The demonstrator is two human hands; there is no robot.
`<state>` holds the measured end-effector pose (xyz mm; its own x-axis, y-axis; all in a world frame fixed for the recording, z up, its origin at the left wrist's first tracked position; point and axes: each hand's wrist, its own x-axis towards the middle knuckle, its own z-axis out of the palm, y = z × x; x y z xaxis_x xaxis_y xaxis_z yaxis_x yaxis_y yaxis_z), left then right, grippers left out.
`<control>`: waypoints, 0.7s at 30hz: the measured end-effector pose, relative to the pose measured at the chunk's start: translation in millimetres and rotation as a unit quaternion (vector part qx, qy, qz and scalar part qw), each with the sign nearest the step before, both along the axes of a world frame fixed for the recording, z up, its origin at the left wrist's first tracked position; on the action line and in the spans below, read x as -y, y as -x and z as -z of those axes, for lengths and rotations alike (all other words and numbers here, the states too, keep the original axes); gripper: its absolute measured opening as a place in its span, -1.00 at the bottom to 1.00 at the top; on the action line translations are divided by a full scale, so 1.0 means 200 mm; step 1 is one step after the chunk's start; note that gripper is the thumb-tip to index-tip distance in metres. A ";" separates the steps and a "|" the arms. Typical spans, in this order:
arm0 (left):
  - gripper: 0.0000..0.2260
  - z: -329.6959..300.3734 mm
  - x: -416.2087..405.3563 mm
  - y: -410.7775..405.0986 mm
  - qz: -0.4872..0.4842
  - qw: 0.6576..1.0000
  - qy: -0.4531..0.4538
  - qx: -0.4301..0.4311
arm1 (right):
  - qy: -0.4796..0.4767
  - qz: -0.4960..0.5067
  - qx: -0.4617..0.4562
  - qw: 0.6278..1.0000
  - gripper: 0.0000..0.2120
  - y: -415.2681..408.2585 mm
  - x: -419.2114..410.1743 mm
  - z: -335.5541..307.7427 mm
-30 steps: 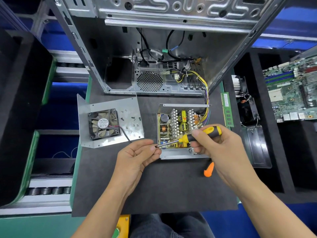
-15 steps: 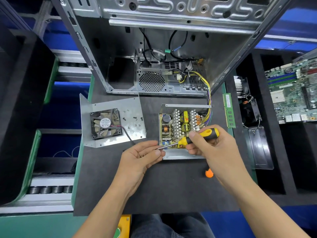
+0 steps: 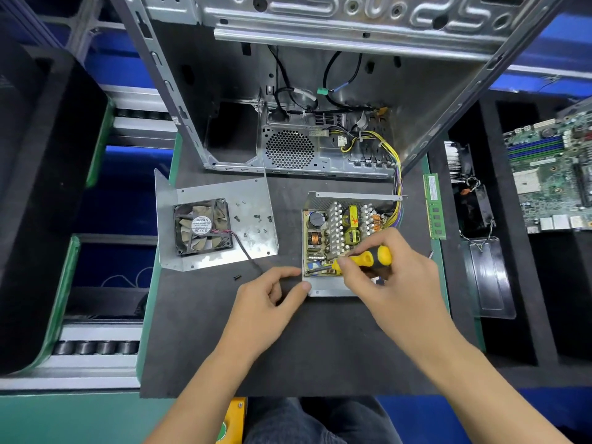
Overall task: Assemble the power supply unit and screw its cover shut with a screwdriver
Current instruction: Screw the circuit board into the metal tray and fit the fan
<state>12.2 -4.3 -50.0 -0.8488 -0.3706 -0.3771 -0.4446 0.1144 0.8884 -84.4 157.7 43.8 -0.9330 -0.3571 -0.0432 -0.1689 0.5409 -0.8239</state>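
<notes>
Fingers (image 3: 344, 262) round yellow-black screwdriver (image 3: 362, 260)

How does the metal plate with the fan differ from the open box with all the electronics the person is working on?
The cover plate lies untouched and carries a black fan and loose screws; the power supply box holds a packed circuit board. Yellow wires run from the box to the computer case; the plate has only the fan's thin lead. Both are bare sheet metal.
</notes>
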 end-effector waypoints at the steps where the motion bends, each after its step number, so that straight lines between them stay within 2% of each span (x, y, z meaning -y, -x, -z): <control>1: -0.75 0.00 0.00 0.00 0.014 1.000 0.010 -0.005 | -0.007 -0.009 -0.006 1.000 -0.79 0.00 0.00 0.01; 9: -0.67 0.02 0.04 0.01 0.087 0.995 0.049 -0.010 | -0.040 -0.067 -0.048 0.996 -0.80 -0.02 0.02 0.00; 14: -0.47 0.01 0.04 0.01 0.118 0.990 0.071 -0.004 | -0.063 -0.097 -0.068 0.991 -0.82 -0.02 0.06 -0.01; 21: -0.38 -0.02 0.05 0.02 0.160 0.983 0.090 -0.006 | -0.104 -0.126 -0.094 0.982 -0.83 -0.02 0.09 -0.01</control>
<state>8.5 -13.3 -46.9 -0.9369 -0.1445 -0.3183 -0.3495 0.4022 0.8462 -79.6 139.6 45.8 -0.8152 -0.5787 0.0250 -0.4571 0.6162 -0.6414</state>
